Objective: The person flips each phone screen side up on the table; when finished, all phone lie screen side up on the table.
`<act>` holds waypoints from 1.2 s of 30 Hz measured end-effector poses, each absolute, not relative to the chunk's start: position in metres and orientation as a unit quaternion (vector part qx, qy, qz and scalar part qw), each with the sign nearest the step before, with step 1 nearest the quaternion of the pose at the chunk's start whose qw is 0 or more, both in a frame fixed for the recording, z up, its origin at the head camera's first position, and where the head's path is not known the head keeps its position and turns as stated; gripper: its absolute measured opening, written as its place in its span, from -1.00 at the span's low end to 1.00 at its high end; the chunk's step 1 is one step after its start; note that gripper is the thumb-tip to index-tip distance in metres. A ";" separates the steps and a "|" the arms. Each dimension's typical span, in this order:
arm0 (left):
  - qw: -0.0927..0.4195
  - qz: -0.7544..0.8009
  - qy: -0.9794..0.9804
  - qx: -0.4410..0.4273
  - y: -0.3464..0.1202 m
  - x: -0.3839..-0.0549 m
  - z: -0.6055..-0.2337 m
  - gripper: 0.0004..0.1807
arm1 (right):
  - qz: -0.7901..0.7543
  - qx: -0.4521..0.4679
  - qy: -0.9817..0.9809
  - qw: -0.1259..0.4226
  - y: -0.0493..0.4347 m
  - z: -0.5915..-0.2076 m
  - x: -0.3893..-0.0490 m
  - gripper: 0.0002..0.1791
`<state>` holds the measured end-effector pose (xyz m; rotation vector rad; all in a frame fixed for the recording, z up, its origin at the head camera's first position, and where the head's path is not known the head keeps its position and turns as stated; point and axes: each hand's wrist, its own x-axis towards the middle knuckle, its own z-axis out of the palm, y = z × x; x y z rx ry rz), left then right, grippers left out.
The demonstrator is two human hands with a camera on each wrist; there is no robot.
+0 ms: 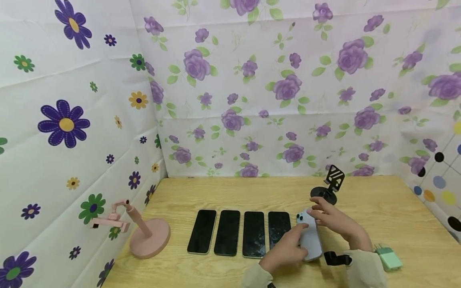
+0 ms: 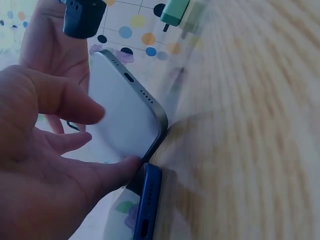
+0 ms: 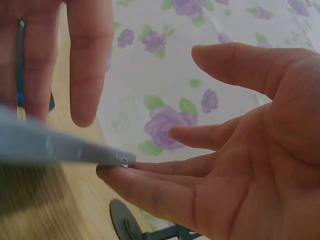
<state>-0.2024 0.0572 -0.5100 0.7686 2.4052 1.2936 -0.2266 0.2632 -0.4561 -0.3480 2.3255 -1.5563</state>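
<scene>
In the head view a pale blue smartphone [image 1: 311, 240] lies between the hands, its back with two camera lenses facing up. It is tilted in the left wrist view, its right edge raised and its lower corner at the table. My left hand [image 1: 288, 249] reaches over it from the left; its thumb [image 2: 122, 170] touches the near edge while the forefinger stands over the back. At the upper right edge is my right hand [image 1: 336, 221], its fingers [image 3: 145, 187] extended under the phone's edge and its thumb apart. A dark smartphone [image 1: 279, 226] lies directly left, partly covered by my left hand.
Three more dark phones, including one at the left end [image 1: 202, 232], lie in a row on the wooden table [image 1: 201, 192]. A pink phone stand [image 1: 149, 238] is at the left, a black folding stand [image 1: 325, 194] behind my right hand, a green charger [image 1: 389, 258] at the right.
</scene>
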 end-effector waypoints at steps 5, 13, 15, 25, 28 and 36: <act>0.173 0.495 0.817 0.240 0.055 -0.204 -0.506 -0.36 | -0.563 -0.136 0.799 0.162 0.258 -0.454 -0.227 -0.25; 0.205 0.528 0.788 0.242 0.048 -0.206 -0.501 -0.34 | -0.577 -0.146 0.778 0.199 0.254 -0.455 -0.228 -0.25; 0.218 0.541 0.776 0.241 0.045 -0.207 -0.501 -0.27 | -0.585 -0.151 0.769 0.210 0.252 -0.456 -0.229 -0.26; 0.251 0.589 0.719 0.272 0.040 -0.208 -0.498 -0.15 | -0.584 -0.173 0.758 0.233 0.247 -0.456 -0.231 -0.41; 0.254 0.604 0.707 0.268 0.040 -0.208 -0.496 -0.11 | -0.581 -0.173 0.758 0.238 0.245 -0.456 -0.232 -0.43; 0.262 0.635 0.685 0.241 0.039 -0.207 -0.500 -0.21 | -0.550 -0.108 0.792 0.244 0.245 -0.459 -0.229 -0.49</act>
